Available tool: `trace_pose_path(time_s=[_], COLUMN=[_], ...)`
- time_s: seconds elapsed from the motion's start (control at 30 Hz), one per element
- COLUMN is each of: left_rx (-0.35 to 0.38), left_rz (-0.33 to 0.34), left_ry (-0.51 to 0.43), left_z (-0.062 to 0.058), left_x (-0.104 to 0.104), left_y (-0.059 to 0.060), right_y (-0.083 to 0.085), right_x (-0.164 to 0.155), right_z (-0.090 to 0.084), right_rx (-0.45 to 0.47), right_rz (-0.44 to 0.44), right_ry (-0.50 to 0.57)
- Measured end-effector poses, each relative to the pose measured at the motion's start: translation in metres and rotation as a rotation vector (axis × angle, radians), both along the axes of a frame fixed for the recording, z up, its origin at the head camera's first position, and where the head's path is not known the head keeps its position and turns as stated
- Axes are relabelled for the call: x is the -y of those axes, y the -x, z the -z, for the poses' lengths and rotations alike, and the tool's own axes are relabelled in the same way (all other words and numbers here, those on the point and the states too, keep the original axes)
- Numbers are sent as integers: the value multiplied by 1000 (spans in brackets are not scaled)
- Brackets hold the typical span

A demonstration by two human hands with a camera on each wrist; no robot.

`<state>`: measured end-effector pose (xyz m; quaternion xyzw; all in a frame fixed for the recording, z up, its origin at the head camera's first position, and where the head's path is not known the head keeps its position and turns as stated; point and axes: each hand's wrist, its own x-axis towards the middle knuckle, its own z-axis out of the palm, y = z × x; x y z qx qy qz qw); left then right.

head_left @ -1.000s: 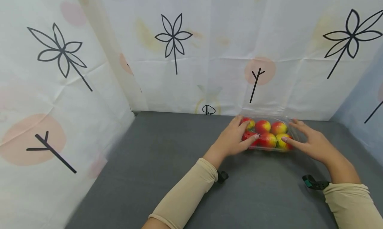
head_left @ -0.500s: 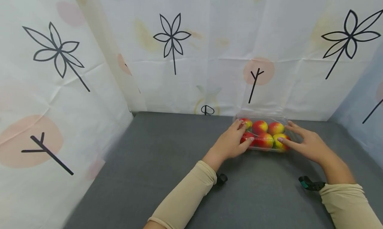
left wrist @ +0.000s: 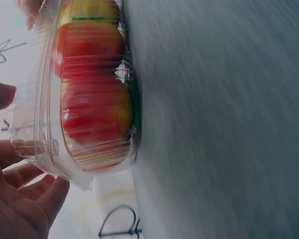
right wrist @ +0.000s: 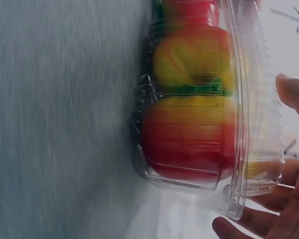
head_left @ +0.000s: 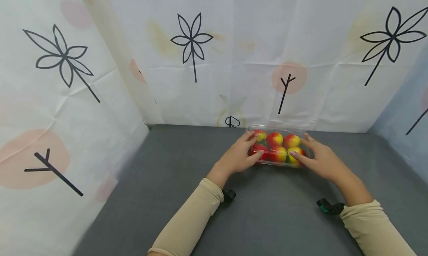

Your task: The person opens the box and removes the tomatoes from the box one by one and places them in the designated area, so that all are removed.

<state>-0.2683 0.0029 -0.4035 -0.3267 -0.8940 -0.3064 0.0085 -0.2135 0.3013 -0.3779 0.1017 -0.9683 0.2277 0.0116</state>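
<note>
Both hands, left (head_left: 238,155) and right (head_left: 320,158), clasp the ends of the clear box (head_left: 278,130) of apples (head_left: 275,138); squeezing unevenly could pop the lid, spilling fruit onto the table (head_left: 174,174).

left hand (left wrist: 15,199): cut by frame edge | clear box (left wrist: 74,94): motion-blurred | grey table (right wrist: 65,119): blurred

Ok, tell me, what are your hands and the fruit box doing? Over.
Left hand and right hand grip ends of clear plastic box of red-yellow fruit. Box on grey tabletop. Nothing blocking.
</note>
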Motion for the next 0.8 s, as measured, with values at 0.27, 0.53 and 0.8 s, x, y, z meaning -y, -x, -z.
trace_pose_path(time_s=[0.27,0.53,0.8], left_rx=[40,56,64], left_rz=[-25,-55,-76], left_ry=[-61,-94,-122], left_z=[4,5,5], left_x=[38,69,92], left_y=[1,-1,-5], right_y=[-1,7,10], right_x=[32,55,74], right_z=[0,0,1], right_rx=[-15,-28,-26], right_rz=[-51,-102,-130], right_ry=[41,54,66])
